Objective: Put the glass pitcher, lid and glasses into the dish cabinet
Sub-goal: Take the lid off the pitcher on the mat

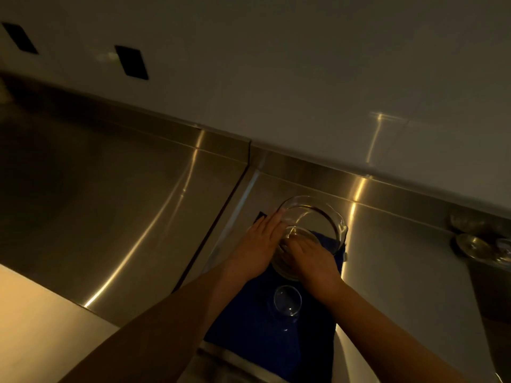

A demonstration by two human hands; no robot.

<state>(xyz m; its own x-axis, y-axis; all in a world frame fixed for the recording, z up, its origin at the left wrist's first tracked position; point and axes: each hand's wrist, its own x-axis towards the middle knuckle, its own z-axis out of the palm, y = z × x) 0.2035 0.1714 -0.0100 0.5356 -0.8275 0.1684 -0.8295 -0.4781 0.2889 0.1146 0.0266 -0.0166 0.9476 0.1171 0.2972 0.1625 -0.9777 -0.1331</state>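
Head view, dim warm light. Landmark: the blue cloth [249, 327] spread on the steel bench [110, 189].

Glass pitcher [312, 233]: stands at the far end of the blue cloth, mouth up, close to the raised back edge of the bench. Clear glass, wide round rim, empty as far as can be seen.

Left hand [257, 250]: fingers straight and together, laid flat against the pitcher's left outer wall, fingertips reaching up to the rim. Nothing is curled round the glass on this side; the hand presses or steadies only.

Right hand [312, 261]: on the near-right side of the pitcher, fingers bent over the near rim or wall. Whether they actually grip the glass or only rest on it cannot be told; glare and transparency blur the contact.

The pitcher thus sits between the 2 hands, touching both, its base seemingly on the cloth.

1 drinking glass [287, 301]: upright on the middle of the blue cloth, nearer the person than the pitcher, just below the right wrist and between the 2 forearms, touching neither.

Beyond the right edge of the cloth, well apart from it, small round glass pieces [481, 247] lie on the bench by the back edge; too blurred to identify.

2 black wall plates [131, 61] sit on the wall far left of the cloth.
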